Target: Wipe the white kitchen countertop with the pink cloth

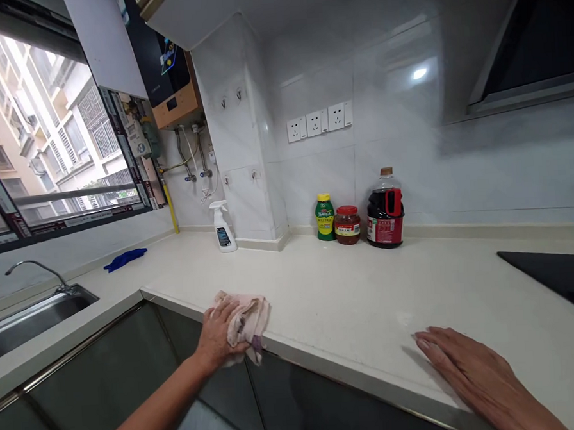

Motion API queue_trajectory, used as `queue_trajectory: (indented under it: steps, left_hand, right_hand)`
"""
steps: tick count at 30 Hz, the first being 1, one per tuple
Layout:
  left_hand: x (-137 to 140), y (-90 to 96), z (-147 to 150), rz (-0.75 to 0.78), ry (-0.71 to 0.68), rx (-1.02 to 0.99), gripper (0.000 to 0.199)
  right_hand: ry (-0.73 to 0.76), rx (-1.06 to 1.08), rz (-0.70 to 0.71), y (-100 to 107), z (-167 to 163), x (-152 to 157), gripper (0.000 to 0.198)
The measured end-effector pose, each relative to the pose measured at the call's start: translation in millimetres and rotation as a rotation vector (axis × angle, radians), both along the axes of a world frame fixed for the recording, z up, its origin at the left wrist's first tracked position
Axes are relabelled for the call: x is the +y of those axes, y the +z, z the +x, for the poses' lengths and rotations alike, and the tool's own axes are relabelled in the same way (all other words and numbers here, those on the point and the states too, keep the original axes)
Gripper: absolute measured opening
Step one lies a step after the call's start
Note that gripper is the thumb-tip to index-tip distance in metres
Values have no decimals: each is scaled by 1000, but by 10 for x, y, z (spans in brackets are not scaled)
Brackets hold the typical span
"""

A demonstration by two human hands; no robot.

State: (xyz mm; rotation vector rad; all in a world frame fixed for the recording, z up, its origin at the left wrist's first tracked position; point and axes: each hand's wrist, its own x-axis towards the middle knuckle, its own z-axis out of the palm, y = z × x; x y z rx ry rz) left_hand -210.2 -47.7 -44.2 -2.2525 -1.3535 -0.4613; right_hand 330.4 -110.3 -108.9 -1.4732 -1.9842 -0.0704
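My left hand (221, 337) grips a crumpled pale pink cloth (251, 313) at the front edge of the white countertop (330, 296). Part of the cloth hangs over the edge, and the fingers lie across its left side. Over to the right, my right hand (468, 366) is held palm down with its fingers stretched out, low over the countertop or resting on it; I cannot tell which. Nothing shows in this hand.
Along the back wall stand a white spray bottle (223, 228), a green squeeze bottle (324, 218), a red-lidded jar (348, 226) and a large dark sauce bottle (386, 213). A blue cloth (126, 259) lies near the sink (42, 317). A black cooktop (559, 274) lies at right.
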Motion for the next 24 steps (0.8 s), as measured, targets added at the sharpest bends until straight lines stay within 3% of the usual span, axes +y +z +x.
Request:
queue_trajectory:
  steps: [3,8,11,15,19,24]
  left_hand:
    - [-102,-168,465,101,-126,-53,77]
    - [-363,-455,1505,268,-286,-185,76]
    - [-565,-514,2105,312,-367,-182,68]
    - [-802,-501,2717,350,-455,-109,58]
    - [-879,-474,2957,333,-477,-115,51]
    - [-760,-473,2747,306,-576,-166,44]
  right_hand:
    - [-10,-25,20,-71,29,16,51]
    - [19,-60,60,-162,140,58,54]
    - [56,-79,59,-171,169,53,55]
    - [-4,-17,56,-122,93,-32,57]
    - [-11,95,-30,-23,24,-102,57]
    - [-23,189,-118,73,-13,-122,61]
